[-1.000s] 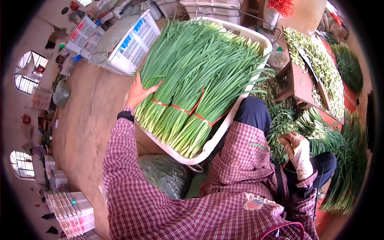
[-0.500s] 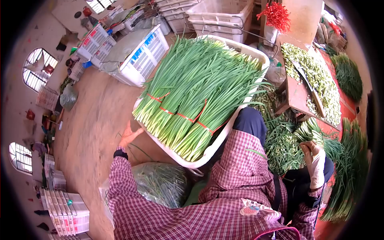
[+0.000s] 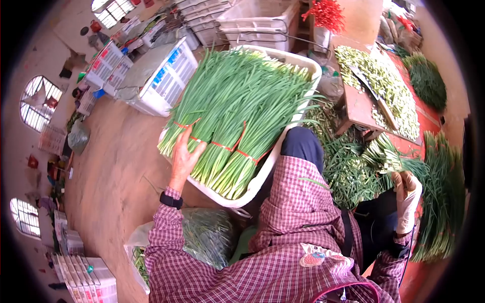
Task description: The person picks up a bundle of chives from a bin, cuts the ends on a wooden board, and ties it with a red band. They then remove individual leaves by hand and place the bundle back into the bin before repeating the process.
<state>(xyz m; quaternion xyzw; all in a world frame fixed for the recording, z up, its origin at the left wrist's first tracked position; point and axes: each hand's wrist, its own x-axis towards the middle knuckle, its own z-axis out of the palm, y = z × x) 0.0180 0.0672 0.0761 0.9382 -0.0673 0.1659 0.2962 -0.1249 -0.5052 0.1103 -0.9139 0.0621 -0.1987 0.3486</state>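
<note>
**Left hand flat on the tied greens**

Spread fingers (image 3: 186, 139) of the left hand (image 3: 184, 154) press on the pale stem ends of the chive bundles (image 3: 242, 96), beside their red bands (image 3: 225, 146). The bundles fill a white crate (image 3: 227, 198) against the person's knee. The gloved right hand (image 3: 406, 194) rests by loose chives (image 3: 353, 171); its finger state cannot be told.

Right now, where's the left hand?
Head view, left of centre: the left hand lies flat on the leftmost tied bundle of greens, at the near-left corner of the white crate.
</note>
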